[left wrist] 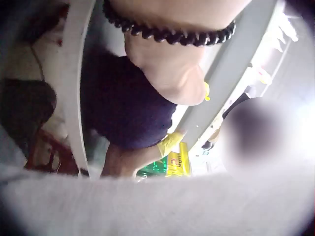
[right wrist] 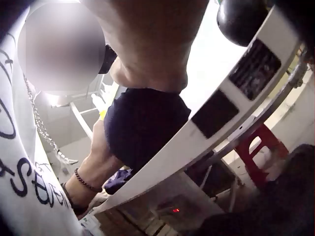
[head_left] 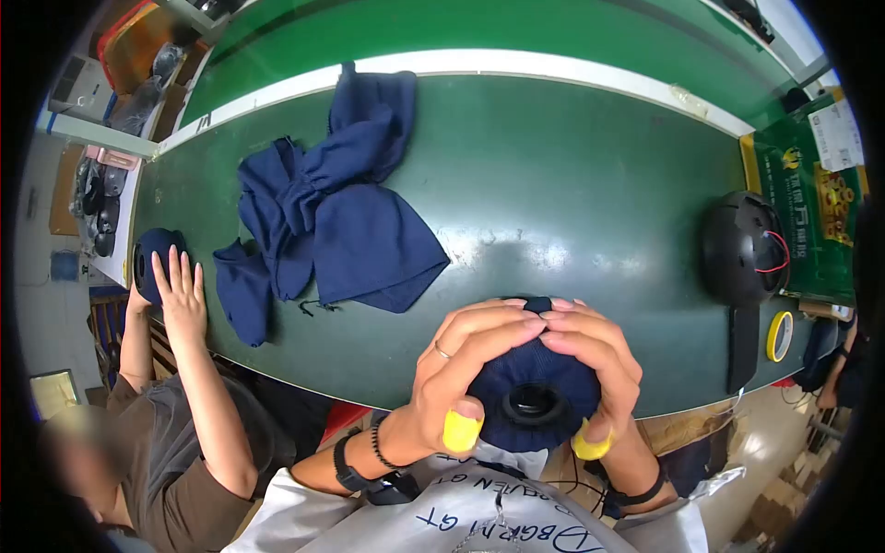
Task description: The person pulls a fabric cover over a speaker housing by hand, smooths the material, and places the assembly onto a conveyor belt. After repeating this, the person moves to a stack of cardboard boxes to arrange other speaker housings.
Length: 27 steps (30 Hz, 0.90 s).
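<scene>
A round, dome-like object covered in navy cloth (head_left: 516,373) is held close to the body, with a black ring (head_left: 535,402) around an opening in its gathered face. My left hand (head_left: 461,359) grips its left side, fingers curved over the top and yellow tape on the thumb. From the other side my right hand (head_left: 604,355) grips it likewise, its thumb also taped yellow. The fingertips of both hands nearly meet on top. In the left wrist view the navy cover (left wrist: 133,108) shows below the left hand; the right wrist view shows its smooth side (right wrist: 145,128).
Several navy cloth pieces (head_left: 313,203) lie heaped on the green table (head_left: 553,166). At the right are a black shell with red wire (head_left: 745,247), a black flat bar (head_left: 743,350) and a yellow tape roll (head_left: 780,336). Another person's hand (head_left: 182,300) touches a navy-covered round piece (head_left: 155,263).
</scene>
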Available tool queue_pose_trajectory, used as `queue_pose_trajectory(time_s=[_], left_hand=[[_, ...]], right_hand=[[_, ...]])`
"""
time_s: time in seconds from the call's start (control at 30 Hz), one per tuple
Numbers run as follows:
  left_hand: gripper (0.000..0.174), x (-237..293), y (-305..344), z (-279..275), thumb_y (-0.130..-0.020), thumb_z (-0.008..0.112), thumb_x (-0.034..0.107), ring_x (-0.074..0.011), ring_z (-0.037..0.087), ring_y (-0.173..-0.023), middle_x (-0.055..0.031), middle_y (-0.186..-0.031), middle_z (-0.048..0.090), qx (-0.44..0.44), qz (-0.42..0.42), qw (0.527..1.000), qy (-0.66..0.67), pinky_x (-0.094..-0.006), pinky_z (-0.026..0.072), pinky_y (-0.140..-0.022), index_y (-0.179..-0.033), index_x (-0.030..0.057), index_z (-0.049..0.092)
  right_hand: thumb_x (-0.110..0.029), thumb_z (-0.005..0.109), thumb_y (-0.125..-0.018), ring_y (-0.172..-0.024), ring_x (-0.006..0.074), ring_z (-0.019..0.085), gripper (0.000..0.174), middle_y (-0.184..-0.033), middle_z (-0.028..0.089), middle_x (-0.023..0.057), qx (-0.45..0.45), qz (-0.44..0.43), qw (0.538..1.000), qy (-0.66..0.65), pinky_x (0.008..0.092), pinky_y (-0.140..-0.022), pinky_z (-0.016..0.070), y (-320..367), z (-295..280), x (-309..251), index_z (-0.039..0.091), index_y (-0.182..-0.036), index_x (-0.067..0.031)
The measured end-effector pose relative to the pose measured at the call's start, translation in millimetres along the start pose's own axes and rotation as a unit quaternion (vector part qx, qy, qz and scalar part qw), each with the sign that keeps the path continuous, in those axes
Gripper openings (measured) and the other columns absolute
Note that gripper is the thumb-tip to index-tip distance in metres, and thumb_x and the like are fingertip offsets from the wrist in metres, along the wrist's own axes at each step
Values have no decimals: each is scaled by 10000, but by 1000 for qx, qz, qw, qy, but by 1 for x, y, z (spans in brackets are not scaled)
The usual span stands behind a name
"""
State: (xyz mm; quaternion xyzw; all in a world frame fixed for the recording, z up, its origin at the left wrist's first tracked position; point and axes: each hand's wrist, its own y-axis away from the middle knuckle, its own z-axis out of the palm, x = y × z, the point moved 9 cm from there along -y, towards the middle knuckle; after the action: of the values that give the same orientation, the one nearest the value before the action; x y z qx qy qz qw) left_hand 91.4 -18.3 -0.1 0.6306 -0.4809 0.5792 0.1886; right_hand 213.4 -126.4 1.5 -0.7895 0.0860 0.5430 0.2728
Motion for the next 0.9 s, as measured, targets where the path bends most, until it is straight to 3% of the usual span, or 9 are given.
queue_pose_trajectory(time_s=[0.07,0.17,0.23,0.37,0.43,0.6,0.7,0.83,0.9], left_hand=[[919,-11,2,4,-1073,157,660,-445,606,-1251,-264,-1318,644,8,-11,1000,0,-518,439,-1111,-1329,-91,619],[941,-18,2,3,-1064,176,680,-429,610,-1257,-274,-1327,639,21,-29,998,43,-483,445,-1110,-1328,-103,627],[920,-28,4,4,-1066,184,658,-411,605,-1274,-277,-1343,631,28,-97,993,67,-466,441,-1117,-1350,-105,611],[844,-30,5,4,-1072,215,591,-391,604,-1284,-277,-1366,620,32,-85,993,70,-452,431,-1125,-1371,-99,598],[738,-40,7,5,-1077,246,489,-381,604,-1288,-270,-1382,616,55,-109,982,143,-446,426,-1128,-1385,-86,591],[622,-23,1,-2,-1084,250,358,-404,588,-1300,-276,-1379,610,40,-68,995,62,-442,419,-1133,-1365,-83,587],[631,-3,0,-11,-1095,286,396,-405,568,-1335,-275,-1398,599,61,-18,998,2,-453,409,-1146,-1378,-88,576],[697,1,6,0,-1094,298,477,-418,562,-1345,-282,-1393,605,65,-21,997,-27,-470,404,-1152,-1363,-96,590],[786,-2,14,0,-1080,303,571,-442,565,-1336,-291,-1379,616,87,28,996,-10,-492,400,-1154,-1342,-105,608]], right_hand=[[-894,384,-883,-1209,407,662,1066,-1269,682,247,11,-17,1000,-16,525,-1088,469,1,3,6,710,-1194,72],[-902,391,-872,-1220,407,657,1099,-1271,674,268,17,25,996,-86,511,-1080,482,-1,4,23,683,-1237,92],[-901,376,-879,-1234,409,648,1119,-1272,667,285,-5,66,995,-71,491,-1076,492,-2,5,29,656,-1267,111],[-906,384,-879,-1249,395,639,1130,-1300,653,283,-4,70,993,-99,453,-1078,486,-2,5,33,618,-1315,109],[-860,420,-914,-1245,374,641,1071,-1326,641,281,-3,117,986,-121,432,-1070,483,-1,8,38,594,-1349,103],[-643,397,-1030,-1327,360,575,837,-1408,589,272,-29,78,990,-116,425,-1129,414,-4,6,23,571,-1385,95],[-598,357,-1058,-1337,373,569,796,-1420,581,276,34,44,994,-89,431,-1140,407,-1,-5,16,574,-1377,98],[-734,358,-1015,-1299,404,603,935,-1356,626,288,38,26,999,-18,452,-1128,433,2,5,-4,612,-1317,114],[-801,378,-969,-1270,428,620,1003,-1307,650,302,67,37,997,-20,487,-1116,447,8,5,5,640,-1275,118]])
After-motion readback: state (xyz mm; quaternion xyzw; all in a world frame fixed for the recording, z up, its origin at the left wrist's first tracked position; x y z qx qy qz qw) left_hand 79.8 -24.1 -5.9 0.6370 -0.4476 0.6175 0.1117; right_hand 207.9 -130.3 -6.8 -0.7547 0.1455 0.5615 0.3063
